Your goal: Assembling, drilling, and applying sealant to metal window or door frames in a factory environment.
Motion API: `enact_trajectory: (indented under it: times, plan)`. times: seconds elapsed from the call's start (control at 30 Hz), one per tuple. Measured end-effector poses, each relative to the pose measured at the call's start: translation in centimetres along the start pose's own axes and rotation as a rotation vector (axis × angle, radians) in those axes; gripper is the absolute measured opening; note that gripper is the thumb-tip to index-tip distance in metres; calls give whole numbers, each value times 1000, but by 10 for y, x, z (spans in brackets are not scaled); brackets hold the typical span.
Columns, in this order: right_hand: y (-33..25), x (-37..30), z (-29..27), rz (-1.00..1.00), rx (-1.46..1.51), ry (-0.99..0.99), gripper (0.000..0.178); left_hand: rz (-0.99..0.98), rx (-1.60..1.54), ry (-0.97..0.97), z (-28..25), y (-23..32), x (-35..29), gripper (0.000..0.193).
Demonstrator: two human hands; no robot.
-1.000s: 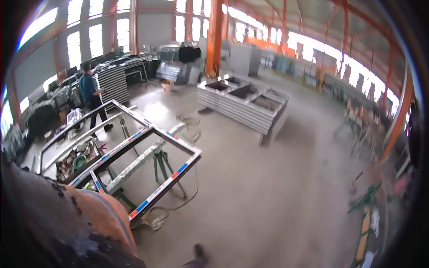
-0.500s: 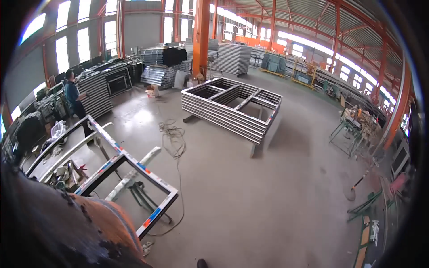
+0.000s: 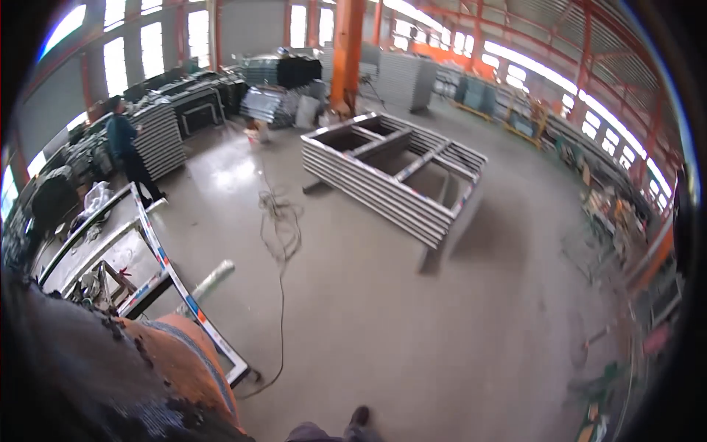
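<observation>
A sleeve in dark cloth and orange (image 3: 184, 342), on what looks like my left arm, fills the lower left, close to the camera. My left hand does not show, and my right hand is out of view too. Beyond the sleeve is a window frame (image 3: 152, 234) with dark and white bars and blue and red tape or labels. The sleeve covers its near part, so I cannot tell whether my left hand touches it. A pale padded support beam (image 3: 211, 283) sticks out past the frame's right side.
A stack of metal frames (image 3: 383, 197) stands on floor supports ahead. A cable (image 3: 282, 317) snakes over the floor to a loose coil. One person (image 3: 125, 144) stands far left beside stacked frames. An orange column (image 3: 346, 59) rises behind; green stands (image 3: 604, 383) are at right.
The view has shifted, and my legs and shoe show more at the bottom. The window frame's near opening has mostly gone behind the sleeve, and its long bar now slopes more steeply.
</observation>
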State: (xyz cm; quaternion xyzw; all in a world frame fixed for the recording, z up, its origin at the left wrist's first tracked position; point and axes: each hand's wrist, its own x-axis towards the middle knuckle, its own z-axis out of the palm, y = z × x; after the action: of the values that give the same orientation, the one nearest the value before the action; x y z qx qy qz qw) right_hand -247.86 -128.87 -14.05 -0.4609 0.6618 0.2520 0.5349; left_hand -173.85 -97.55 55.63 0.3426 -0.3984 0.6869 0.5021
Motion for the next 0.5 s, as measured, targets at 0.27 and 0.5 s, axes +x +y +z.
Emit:
enact_trajectory:
  times: [0.27, 0.5]
  plan:
    - [-432, 83, -141, -347, 188, 135, 20, -67, 48, -166, 17, -202, -46, 44]
    - [-711, 101, 82, -619, -392, 586, 36, 8, 128, -100, -14, -371, -154, 43]
